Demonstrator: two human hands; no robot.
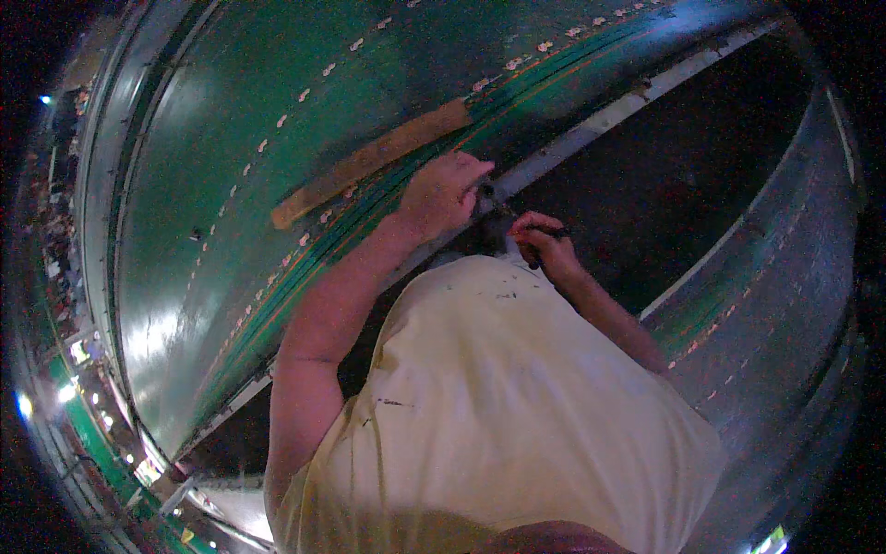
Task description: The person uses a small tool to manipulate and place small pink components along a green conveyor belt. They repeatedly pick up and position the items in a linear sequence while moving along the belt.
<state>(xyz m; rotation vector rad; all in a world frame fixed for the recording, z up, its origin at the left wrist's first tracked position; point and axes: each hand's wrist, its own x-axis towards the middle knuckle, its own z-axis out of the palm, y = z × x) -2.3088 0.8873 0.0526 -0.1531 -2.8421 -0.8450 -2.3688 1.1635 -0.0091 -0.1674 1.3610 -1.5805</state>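
Observation:
My left hand (445, 192) is at the edge of a long green table, fingers curled, with the thumb or index side pointing right. Just beyond its fingertips, on the pale metal rail (591, 129), sits a small dark round fitting (485, 191); whether the fingers grip it is unclear. Close in front of my body, my right hand (551, 251) is closed around a slim dark tool (561, 232) whose end pokes out past the fingers. Its exact kind is too dim to tell. A flat brown wooden board (374, 162) lies on the table beyond my left hand.
The shiny green tabletop (221, 249) carries rows of small pale marks and thin orange and green lines along its edge. Behind the rail is a dark gap (664, 175), with a second long table (748, 286) on the right. Bright lamps (66, 393) show far left.

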